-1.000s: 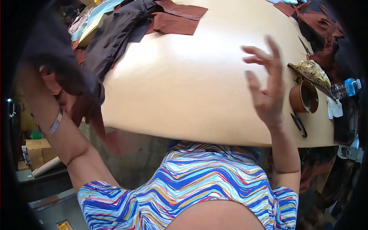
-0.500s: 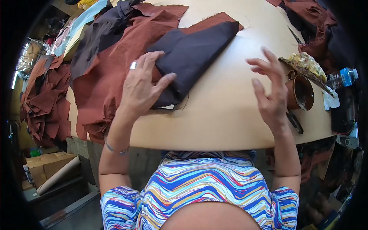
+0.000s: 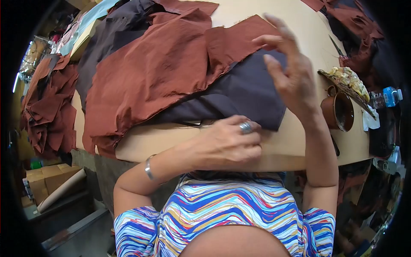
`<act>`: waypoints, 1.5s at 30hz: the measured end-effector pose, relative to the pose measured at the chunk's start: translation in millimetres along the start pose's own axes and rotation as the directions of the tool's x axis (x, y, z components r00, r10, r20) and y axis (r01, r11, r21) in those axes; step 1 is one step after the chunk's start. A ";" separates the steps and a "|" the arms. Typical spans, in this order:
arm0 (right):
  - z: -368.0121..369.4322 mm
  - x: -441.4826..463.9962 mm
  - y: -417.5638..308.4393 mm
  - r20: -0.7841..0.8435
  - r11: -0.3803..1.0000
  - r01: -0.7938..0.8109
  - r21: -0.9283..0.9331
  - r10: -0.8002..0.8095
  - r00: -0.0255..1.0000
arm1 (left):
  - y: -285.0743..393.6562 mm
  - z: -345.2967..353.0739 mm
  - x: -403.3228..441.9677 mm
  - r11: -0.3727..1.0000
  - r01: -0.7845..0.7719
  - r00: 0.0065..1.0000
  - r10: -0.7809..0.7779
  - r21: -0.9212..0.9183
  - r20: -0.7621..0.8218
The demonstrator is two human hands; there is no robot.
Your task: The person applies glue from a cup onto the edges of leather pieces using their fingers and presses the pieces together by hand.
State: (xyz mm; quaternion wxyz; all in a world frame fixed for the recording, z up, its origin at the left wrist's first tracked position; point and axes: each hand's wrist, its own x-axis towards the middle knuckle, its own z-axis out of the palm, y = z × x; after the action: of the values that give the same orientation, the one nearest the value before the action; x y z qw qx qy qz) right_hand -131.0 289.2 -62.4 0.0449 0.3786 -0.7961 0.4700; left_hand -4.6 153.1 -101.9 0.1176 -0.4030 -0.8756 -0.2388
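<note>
A large piece of rust-brown cloth (image 3: 145, 73) lies on the table, with a dark purple-grey cloth panel (image 3: 222, 96) stretching out from under its edge to the right. At the front edge of that dark panel is my left hand (image 3: 235, 143), a ring on one finger and a bracelet at the wrist. Its fingers are curled together and their tips are hidden, so I cannot see what they hold, if anything. Above the panel's right end my right hand (image 3: 293, 75) is raised, fingers spread and nothing between them.
Brown scraps (image 3: 51, 111) hang at the table's left edge. On the right stand a brown mug (image 3: 336, 109), a tray-like piece with crumpled yellowish material (image 3: 346, 81), and a plastic bottle (image 3: 387, 97). More cloth (image 3: 355, 25) is heaped at the far right, beside a pointed tool (image 3: 336, 46).
The dark panel's folded part has swung toward me and right, uncovering more brown cloth. My left hand came down and right; my right hand rose and moved slightly left over the cloth.
</note>
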 end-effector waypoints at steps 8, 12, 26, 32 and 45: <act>62.1 24.5 83.0 0.069 0.890 0.206 -0.407 -0.195 0.978 | -68.8 -3.3 3.1 0.722 0.619 0.782 -0.531 0.310 -0.326; 67.8 41.8 105.8 -0.016 0.847 0.207 -0.490 -0.246 0.969 | -94.5 2.6 -9.4 0.736 0.620 0.780 -0.540 0.272 -0.316; -5.7 43.8 44.8 -0.345 0.946 0.135 -0.296 -0.237 0.908 | -65.4 2.1 -5.6 0.780 0.521 0.837 -0.389 0.345 -0.385; -16.5 53.2 26.7 -0.384 0.855 0.236 -0.461 -0.432 0.816 | -49.8 11.5 -12.2 0.662 0.564 0.825 -0.432 0.494 -0.364; -11.4 49.8 10.1 -0.207 0.700 0.118 -0.704 -0.361 0.909 | -47.1 -135.7 -70.8 0.083 0.353 0.882 -0.363 0.932 -0.301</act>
State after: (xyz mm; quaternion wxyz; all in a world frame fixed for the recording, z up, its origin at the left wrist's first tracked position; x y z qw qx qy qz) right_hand -176.1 273.0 -42.0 0.3736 0.3537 -0.8353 0.1937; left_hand 7.2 11.1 -28.8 0.2795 -0.0102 -0.8938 0.3505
